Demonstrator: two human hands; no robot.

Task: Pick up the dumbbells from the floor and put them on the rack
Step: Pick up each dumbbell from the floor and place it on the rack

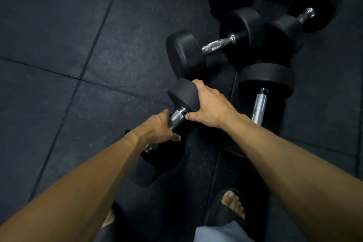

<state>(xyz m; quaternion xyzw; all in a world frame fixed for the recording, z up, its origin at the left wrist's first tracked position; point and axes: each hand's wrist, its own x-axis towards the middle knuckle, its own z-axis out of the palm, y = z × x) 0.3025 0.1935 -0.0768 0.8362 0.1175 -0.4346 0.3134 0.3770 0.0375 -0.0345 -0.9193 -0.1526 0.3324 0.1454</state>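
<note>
My left hand [157,129] wraps the handle of a dumbbell [181,92] low at the floor [78,45], and my right hand [209,104] cups its far head. Other dumbbells [216,46] lie just beyond. I see no rack, so I judge nearly all the work is left.

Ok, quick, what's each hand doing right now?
Left hand: gripping the dumbbell by its handle.
Right hand: holding the far end of that dumbbell.

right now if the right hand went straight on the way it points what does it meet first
The right hand grips the held dumbbell by its head; straight past that, probably the bigger dumbbell, though depth is unclear.
</note>
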